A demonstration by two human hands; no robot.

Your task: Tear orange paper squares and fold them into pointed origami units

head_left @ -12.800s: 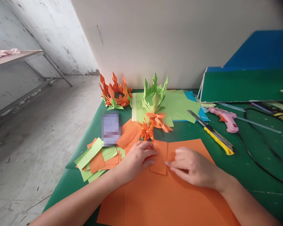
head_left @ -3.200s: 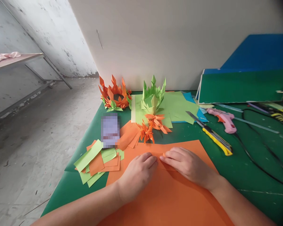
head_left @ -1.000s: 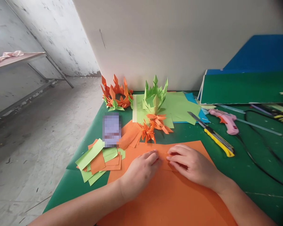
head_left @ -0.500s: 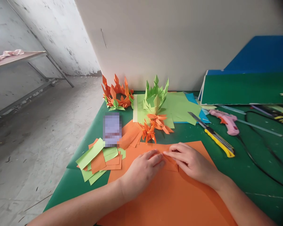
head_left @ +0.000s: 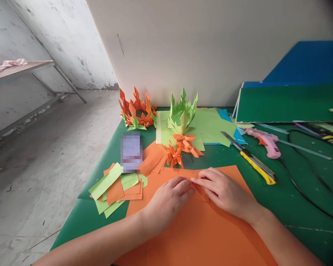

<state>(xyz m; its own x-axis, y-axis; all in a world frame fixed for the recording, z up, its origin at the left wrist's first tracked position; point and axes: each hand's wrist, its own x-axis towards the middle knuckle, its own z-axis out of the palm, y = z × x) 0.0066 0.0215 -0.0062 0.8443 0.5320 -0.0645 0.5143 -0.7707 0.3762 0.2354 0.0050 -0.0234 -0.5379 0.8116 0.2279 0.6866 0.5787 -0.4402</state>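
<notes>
Between my two hands lies a small folded piece of orange paper (head_left: 202,195), partly hidden under my fingers. My left hand (head_left: 169,197) has its fingers bent and pressed on the paper's left side. From the right, my right hand (head_left: 223,188) pinches the same piece near its upper edge, the fingertips almost meeting those of the left. Under both hands is a large orange sheet (head_left: 194,236) spread flat. Just beyond it sit two folded orange paper flowers (head_left: 174,154).
An orange paper crown (head_left: 135,114) and a green paper crown (head_left: 183,114) stand at the back. Cut paper pieces (head_left: 115,190) and a blurred-out rectangular object (head_left: 131,151) lie left. A yellow utility knife (head_left: 255,164) with its blade out and a pink glue gun (head_left: 266,142) with its cord lie right.
My fingers have shifted very slightly on the small orange paper, and its right part looks a little more tilted. Everything else stays in place apart from a slight camera shift.
</notes>
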